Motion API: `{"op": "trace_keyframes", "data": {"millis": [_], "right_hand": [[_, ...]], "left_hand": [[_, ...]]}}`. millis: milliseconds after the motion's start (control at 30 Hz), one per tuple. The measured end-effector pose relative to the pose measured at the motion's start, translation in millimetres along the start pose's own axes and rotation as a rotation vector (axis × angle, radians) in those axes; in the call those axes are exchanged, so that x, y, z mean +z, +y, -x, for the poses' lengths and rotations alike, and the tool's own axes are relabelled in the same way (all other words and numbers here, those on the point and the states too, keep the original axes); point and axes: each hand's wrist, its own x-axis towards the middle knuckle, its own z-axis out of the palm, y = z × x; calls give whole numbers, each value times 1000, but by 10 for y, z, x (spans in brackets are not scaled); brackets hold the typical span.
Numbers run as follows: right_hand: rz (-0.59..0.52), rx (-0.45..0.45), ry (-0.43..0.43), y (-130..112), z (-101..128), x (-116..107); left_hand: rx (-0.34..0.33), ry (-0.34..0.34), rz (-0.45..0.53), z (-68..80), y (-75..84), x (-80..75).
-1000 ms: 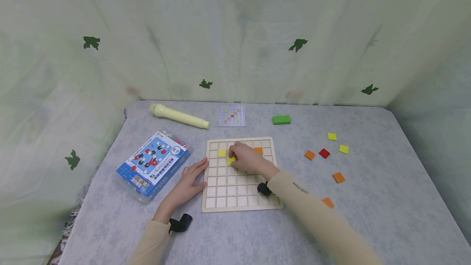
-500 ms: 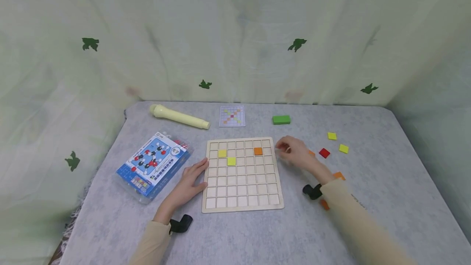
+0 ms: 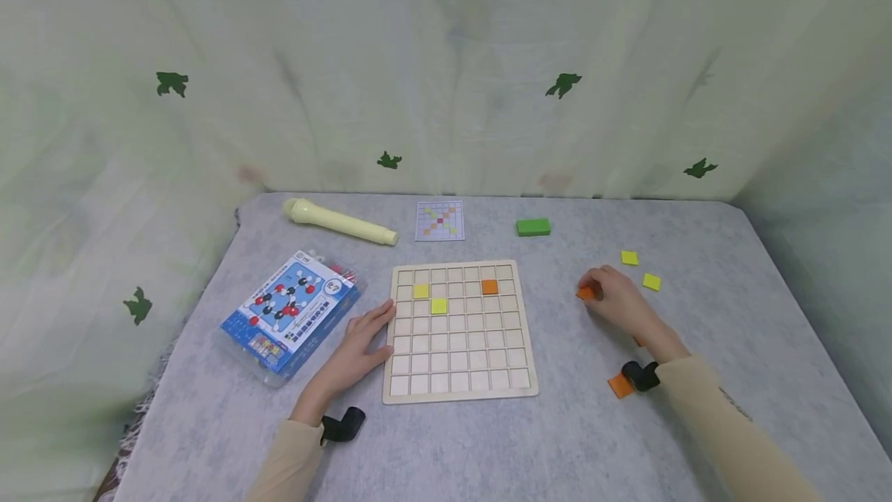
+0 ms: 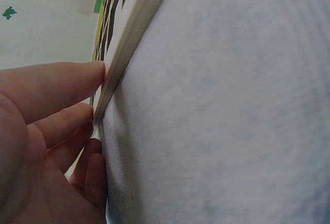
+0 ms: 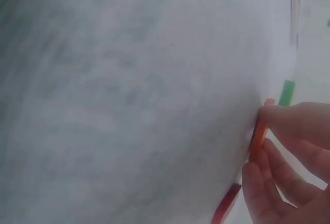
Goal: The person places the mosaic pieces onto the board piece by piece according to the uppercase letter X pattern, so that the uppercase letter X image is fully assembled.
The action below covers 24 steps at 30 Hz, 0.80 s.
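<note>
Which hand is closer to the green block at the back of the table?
Right. The right hand is out among the loose tiles, in front and right of the green block; the left hand rests against the wooden grid board.

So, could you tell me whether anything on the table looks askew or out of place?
Nothing stands out. The wooden grid board lies flat with three tiles seated in its cells, the left hand rests against its edge, and the right hand pinches a loose orange tile on the cloth.
</note>
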Motion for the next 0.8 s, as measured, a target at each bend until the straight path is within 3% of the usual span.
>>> {"op": "trace_keyframes", "data": {"millis": [233, 467, 567, 800], "right_hand": [[-113, -72, -32, -333, -136, 112], [-194, -226, -122, -849, -336, 378], [-177, -274, -164, -1016, -419, 501], [-6, -352, -182, -1229, -558, 706]], "left_hand": [[11, 7, -1, 5, 5, -1], [16, 11, -13, 6, -13, 6], [-2, 6, -3, 2, -12, 7], [-19, 2, 6, 3, 6, 7]]}}
